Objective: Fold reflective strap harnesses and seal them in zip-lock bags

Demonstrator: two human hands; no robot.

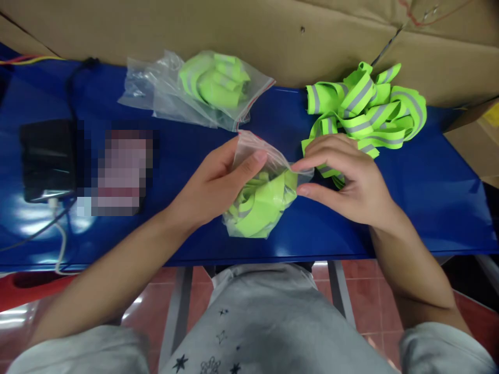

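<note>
A clear zip-lock bag [255, 208] with a bundle of neon-yellow reflective strap inside hangs over the blue table's front part. My left hand [218, 179] is closed on the bag's left side, its thumb lying across the front near the top. At the bag's right top corner is my right hand [343, 176], thumb and index finger apart; the index fingertip seems to touch the bag's edge. Just beyond my right hand lies a loose heap of neon-yellow straps with grey stripes [362, 111], partly hidden by that hand.
Farther back, another filled zip-lock bag [214, 83] lies on flat clear bags [167, 98]. On the left are a black box-shaped device [47, 161] with a white cable and a blurred-out object [122, 171]. Cardboard [249, 39] borders the blue table [331, 234] at the back.
</note>
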